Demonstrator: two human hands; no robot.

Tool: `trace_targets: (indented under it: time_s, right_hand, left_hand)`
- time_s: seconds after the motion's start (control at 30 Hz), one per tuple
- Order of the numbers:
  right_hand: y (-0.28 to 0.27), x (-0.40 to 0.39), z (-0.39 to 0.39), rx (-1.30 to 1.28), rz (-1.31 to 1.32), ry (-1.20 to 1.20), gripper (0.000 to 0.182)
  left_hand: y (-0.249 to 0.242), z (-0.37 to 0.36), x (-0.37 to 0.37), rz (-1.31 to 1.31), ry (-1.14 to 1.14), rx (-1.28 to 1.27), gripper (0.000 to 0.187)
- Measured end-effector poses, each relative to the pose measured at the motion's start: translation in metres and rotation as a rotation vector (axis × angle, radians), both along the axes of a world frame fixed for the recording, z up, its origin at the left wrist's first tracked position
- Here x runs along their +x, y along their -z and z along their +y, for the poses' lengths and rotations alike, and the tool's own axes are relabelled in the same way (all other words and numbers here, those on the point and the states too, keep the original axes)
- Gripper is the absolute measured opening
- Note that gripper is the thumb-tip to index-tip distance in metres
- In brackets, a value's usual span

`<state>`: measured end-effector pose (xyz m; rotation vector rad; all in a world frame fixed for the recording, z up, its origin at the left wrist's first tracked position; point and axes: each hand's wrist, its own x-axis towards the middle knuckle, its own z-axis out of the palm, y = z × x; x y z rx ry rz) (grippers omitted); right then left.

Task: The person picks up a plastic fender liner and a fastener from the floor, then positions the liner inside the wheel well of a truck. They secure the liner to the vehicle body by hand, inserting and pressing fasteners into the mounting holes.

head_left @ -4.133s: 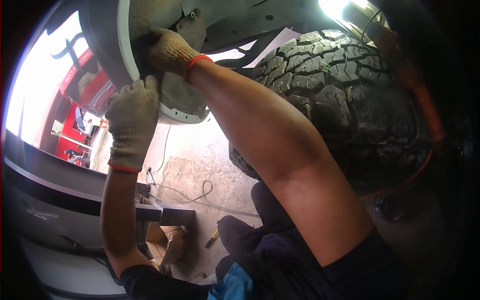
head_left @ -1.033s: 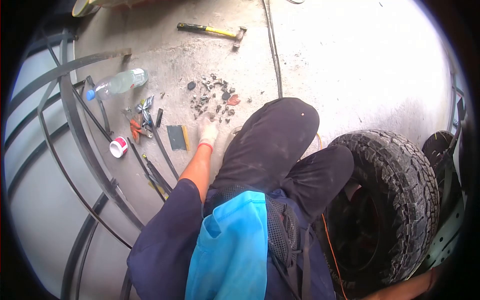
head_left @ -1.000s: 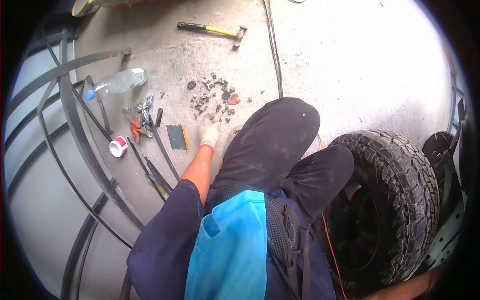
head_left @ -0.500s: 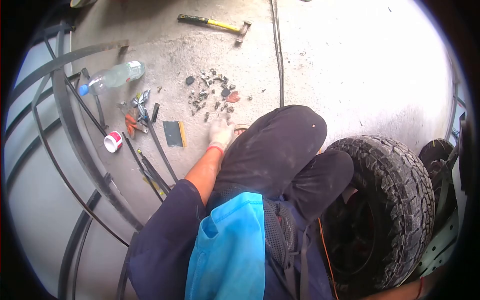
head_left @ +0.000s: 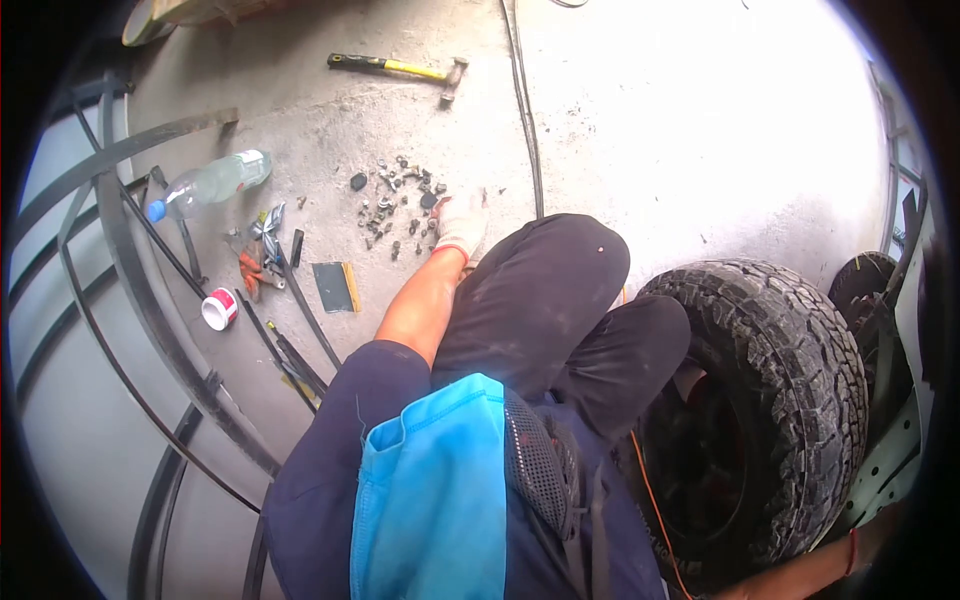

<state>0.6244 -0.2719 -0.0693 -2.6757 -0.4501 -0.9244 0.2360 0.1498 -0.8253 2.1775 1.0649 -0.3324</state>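
Well, the bottle (head_left: 215, 184) lies on its side with its blue cap on, clear and faintly green; how much liquid it holds cannot be told. A red-and-white cup (head_left: 219, 309) lies tipped near it, its pale mouth showing, nothing distinct inside. A round container (head_left: 147, 22) at the upper left is cut off, so its contents cannot be made out.

The bolts (head_left: 385, 205) lie loose on the floor (head_left: 620, 120), well below the hammer (head_left: 396, 68) in view and just beside the left hand (head_left: 462, 220). They are small, dark and grey, scattered at odd angles, with flat black discs (head_left: 358, 181) among them.

The left hand, in a pale glove, reaches down to the floor beside the knee. Its fingers blend into the bright concrete, so whether they are apart, together or clamped on a bolt cannot be told. The right arm (head_left: 805, 578) shows at the lower right beneath the tire (head_left: 780, 400); the right hand is lost past the dark edge, its fingers unseen.
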Motion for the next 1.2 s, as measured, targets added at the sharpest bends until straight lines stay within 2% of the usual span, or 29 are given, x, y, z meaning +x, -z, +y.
trace_targets:
  time_s: [0.07,0.13,0.17,0.23,0.27,0.33,0.43,0.6,0.63,0.7,0.73,0.77,0.83,0.87,0.9,0.93,0.97,1.03,1.07,1.13,1.2]
  right_hand:
    - [0.000,0.003,-0.010,0.000,-0.008,0.000,0.038]
    - [-0.002,0.004,-0.020,0.003,-0.015,0.000,0.038]
    - [0.000,0.006,-0.024,0.001,-0.018,0.001,0.038]
    - [0.000,0.010,-0.034,0.002,-0.025,-0.004,0.038]
    - [0.005,0.011,-0.033,-0.007,-0.026,-0.011,0.038]
    - [0.009,0.008,-0.038,-0.002,-0.047,-0.011,0.038]
    - [0.023,0.003,-0.033,0.052,-0.073,-0.024,0.038]
    - [0.051,0.000,0.004,0.288,-0.110,-0.009,0.037]
    - [0.051,0.003,0.011,0.444,-0.126,-0.071,0.037]
    - [0.059,0.005,0.039,1.124,-0.056,-0.379,0.038]
    - [0.057,-0.001,0.054,1.385,-0.046,-0.469,0.038]
    - [0.084,0.028,0.034,1.235,-0.090,-0.559,0.031]
    - [0.072,-0.002,0.078,1.303,-0.247,-0.534,0.020]
    - [0.059,-0.046,0.102,1.500,-0.187,-0.791,0.024]
    - [0.057,-0.040,0.103,1.458,-0.268,-0.514,0.022]
    - [0.068,-0.008,0.104,1.559,-0.346,-0.642,0.021]
    - [0.056,-0.039,0.116,1.459,-0.290,-0.412,0.021]
    - [0.054,-0.048,0.124,1.409,-0.327,-0.194,0.022]
    - [0.058,-0.035,0.125,1.538,-0.339,-0.292,0.021]
    - [0.064,-0.025,0.124,1.447,-0.447,-0.190,0.027]
    - [0.063,-0.020,0.121,1.527,-0.393,-0.204,0.029]
  left_hand:
    - [-0.026,0.006,0.007,-0.030,-0.049,0.051,0.037]
    - [-0.064,0.021,0.023,-0.083,-0.250,-0.206,0.036]
    - [-0.073,0.025,0.030,-0.098,-0.240,-0.201,0.036]
    - [-0.094,0.035,0.046,-0.461,-0.620,-0.773,0.034]
    - [-0.118,0.041,0.057,-0.663,-0.661,-0.900,0.032]
    - [-0.170,0.047,0.091,-0.819,-0.678,-1.052,0.031]
    - [-0.267,0.050,0.136,-1.027,-0.501,-1.375,0.025]
    - [-0.395,0.023,0.188,-1.130,-0.120,-1.635,0.026]
    - [-0.415,0.016,0.194,-1.129,-0.062,-1.648,0.026]
    - [-0.453,-0.002,0.207,-1.150,0.085,-1.664,0.029]
    - [-0.473,-0.013,0.212,-1.170,0.159,-1.625,0.029]
    - [-0.494,-0.020,0.213,-1.133,0.206,-1.544,0.030]
    - [-0.531,-0.039,0.217,-1.097,0.310,-1.324,0.030]
    - [-0.543,-0.049,0.223,-1.095,0.407,-1.159,0.029]
    - [-0.563,-0.068,0.219,-1.119,0.487,-1.136,0.030]
    - [-0.591,-0.086,0.217,-1.139,0.559,-1.106,0.031]
    - [-0.617,-0.106,0.220,-1.116,0.644,-1.096,0.031]
    - [-0.660,-0.144,0.211,-1.342,1.138,-0.610,0.026]
    - [-0.684,-0.167,0.207,-1.371,1.214,-0.503,0.028]
    - [-0.727,-0.210,0.223,-1.626,1.500,0.102,0.028]
    - [-0.746,-0.254,0.247,-1.596,1.472,0.314,0.024]
